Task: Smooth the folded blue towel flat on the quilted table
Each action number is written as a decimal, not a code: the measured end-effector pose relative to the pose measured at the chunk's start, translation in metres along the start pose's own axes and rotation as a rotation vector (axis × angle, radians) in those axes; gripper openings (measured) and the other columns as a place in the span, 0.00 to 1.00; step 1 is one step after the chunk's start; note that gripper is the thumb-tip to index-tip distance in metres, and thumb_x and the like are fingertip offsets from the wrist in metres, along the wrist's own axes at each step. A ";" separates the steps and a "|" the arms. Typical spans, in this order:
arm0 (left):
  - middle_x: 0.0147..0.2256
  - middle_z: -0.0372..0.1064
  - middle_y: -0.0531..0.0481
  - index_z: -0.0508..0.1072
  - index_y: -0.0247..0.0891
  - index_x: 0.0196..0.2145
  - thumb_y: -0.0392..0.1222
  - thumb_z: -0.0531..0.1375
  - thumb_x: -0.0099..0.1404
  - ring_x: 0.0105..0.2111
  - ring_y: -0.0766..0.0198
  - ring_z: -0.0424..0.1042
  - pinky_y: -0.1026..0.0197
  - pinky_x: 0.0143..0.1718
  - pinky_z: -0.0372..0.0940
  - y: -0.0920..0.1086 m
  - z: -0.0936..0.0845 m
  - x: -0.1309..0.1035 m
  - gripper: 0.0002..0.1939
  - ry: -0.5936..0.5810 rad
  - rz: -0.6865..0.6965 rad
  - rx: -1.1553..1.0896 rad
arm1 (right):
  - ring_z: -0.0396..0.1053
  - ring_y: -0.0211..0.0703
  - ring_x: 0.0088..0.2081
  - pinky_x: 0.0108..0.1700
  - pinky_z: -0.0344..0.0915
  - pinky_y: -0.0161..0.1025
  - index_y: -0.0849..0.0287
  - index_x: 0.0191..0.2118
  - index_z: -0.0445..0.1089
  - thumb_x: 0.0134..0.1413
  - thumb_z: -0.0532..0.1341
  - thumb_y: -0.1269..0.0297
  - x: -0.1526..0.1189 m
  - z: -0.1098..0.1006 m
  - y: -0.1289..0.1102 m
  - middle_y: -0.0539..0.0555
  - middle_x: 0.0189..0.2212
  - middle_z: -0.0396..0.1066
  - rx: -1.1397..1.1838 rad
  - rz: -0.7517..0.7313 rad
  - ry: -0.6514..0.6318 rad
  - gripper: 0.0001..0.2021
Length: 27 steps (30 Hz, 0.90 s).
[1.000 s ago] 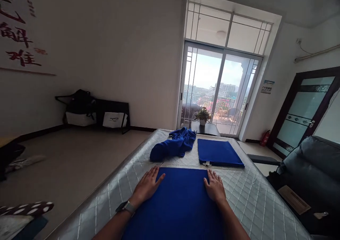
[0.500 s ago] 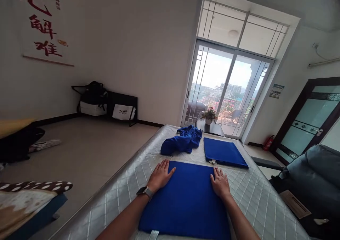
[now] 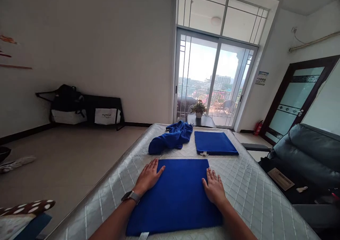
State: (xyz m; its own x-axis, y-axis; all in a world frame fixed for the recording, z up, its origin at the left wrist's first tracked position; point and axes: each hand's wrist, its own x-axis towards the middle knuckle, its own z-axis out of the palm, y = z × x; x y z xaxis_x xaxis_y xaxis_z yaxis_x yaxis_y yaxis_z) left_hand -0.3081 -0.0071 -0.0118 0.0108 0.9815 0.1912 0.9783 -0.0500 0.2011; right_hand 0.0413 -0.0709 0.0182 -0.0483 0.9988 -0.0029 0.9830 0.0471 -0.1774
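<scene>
A flat blue cloth (image 3: 175, 197) lies on the quilted mattress (image 3: 244, 190), with a white tag at its near left edge. My left hand (image 3: 148, 176) rests on its upper left edge, fingers stretched out, a watch on the wrist. On the right edge lies my right hand (image 3: 214, 188), also flat with spread fingers. Neither hand grips anything. Beyond them, a folded blue cloth (image 3: 215, 143) with a white tag sits at the right, and a crumpled blue cloth (image 3: 172, 137) lies to its left.
A potted plant (image 3: 198, 109) stands on a small dark table (image 3: 207, 122) past the mattress's far end. At the right is a dark sofa (image 3: 308, 155). Bags rest on a black rack (image 3: 106, 103) by the wall. A spotted brown fabric (image 3: 29, 207) shows at lower left.
The camera view has turned to the right, so the room appears shifted left. My right hand is slightly lower along the cloth's right edge. My left hand stays at the upper left edge.
</scene>
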 end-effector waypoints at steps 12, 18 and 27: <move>0.66 0.55 0.34 0.58 0.27 0.65 0.59 0.39 0.73 0.67 0.49 0.51 0.44 0.66 0.49 0.044 -0.014 -0.013 0.37 0.306 0.216 0.079 | 0.31 0.45 0.71 0.69 0.25 0.50 0.58 0.71 0.38 0.67 0.39 0.52 -0.001 0.001 0.001 0.50 0.71 0.35 0.151 0.001 0.033 0.31; 0.65 0.56 0.37 0.56 0.35 0.67 0.57 0.42 0.74 0.66 0.53 0.54 0.45 0.63 0.57 0.187 0.009 -0.034 0.31 0.064 0.513 -0.067 | 0.32 0.48 0.71 0.69 0.27 0.51 0.60 0.71 0.40 0.67 0.41 0.54 0.001 0.008 0.006 0.52 0.71 0.36 0.144 -0.031 0.069 0.31; 0.68 0.51 0.40 0.51 0.34 0.68 0.57 0.37 0.75 0.68 0.56 0.47 0.47 0.67 0.50 0.212 0.012 -0.040 0.33 -0.059 0.497 -0.027 | 0.33 0.47 0.71 0.69 0.28 0.51 0.59 0.71 0.42 0.66 0.40 0.61 0.004 0.011 0.008 0.51 0.71 0.37 0.114 -0.045 0.070 0.29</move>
State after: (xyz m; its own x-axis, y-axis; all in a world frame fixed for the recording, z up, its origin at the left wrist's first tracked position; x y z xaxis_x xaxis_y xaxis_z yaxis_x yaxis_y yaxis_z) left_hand -0.0988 -0.0553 0.0120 0.4866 0.8465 0.2161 0.8462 -0.5182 0.1244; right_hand 0.0469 -0.0669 0.0063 -0.0757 0.9943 0.0756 0.9534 0.0944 -0.2865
